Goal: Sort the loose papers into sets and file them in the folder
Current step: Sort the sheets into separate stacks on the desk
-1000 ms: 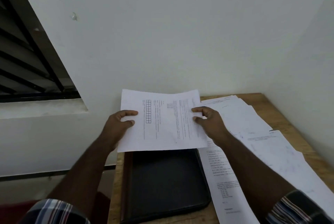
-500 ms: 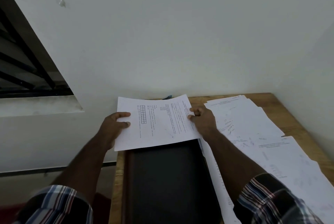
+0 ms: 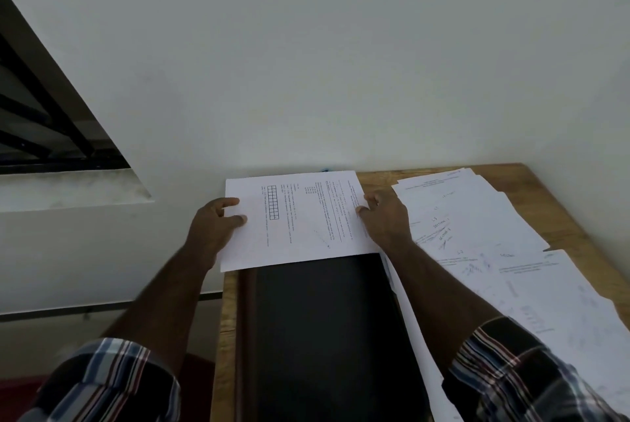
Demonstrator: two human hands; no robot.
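- Wooden surface [image 3: 381, 176] sits in a white-walled corner, a barred window [image 3: 41, 121] at left.
- Left hand [image 3: 211, 227] pinches the sheet [image 3: 300, 220] at its left edge, thumb on top, fingers curled beneath.
- Right hand [image 3: 387, 219] grips the right edge (thumb over the print).
- Sheet lies over the far end of the black folder [image 3: 324, 336].
- Loose papers [image 3: 477, 217] spread to the folder's right.
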